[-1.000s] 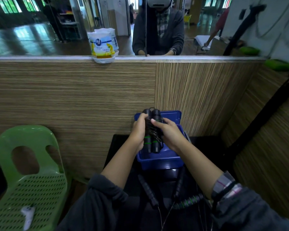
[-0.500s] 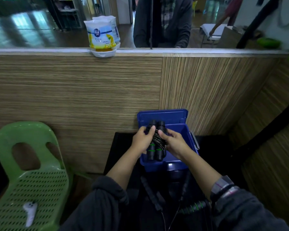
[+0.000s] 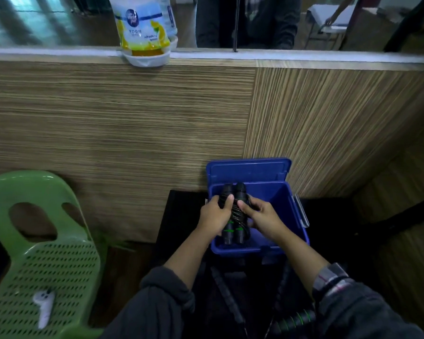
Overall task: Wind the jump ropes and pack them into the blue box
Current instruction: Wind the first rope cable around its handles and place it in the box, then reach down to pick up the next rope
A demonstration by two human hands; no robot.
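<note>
Together, both hands [image 3: 238, 216] clamp the wound jump rope [image 3: 233, 211] over the blue box [image 3: 291, 216].

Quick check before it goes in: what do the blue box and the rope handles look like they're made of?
Blue box: looks like hard moulded plastic, smooth and slightly glossy, with a rolled rim. Rope handles: matte black, probably foam or rubber grip with thin green rings; the dim light leaves that open. Both hands hold them over the box.

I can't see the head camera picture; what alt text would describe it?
Two bare hands, left hand and right hand, grip a wound black jump rope over an open blue box by a wood-panelled wall. A green plastic chair stands to the left, and more rope handles lie below.
</note>
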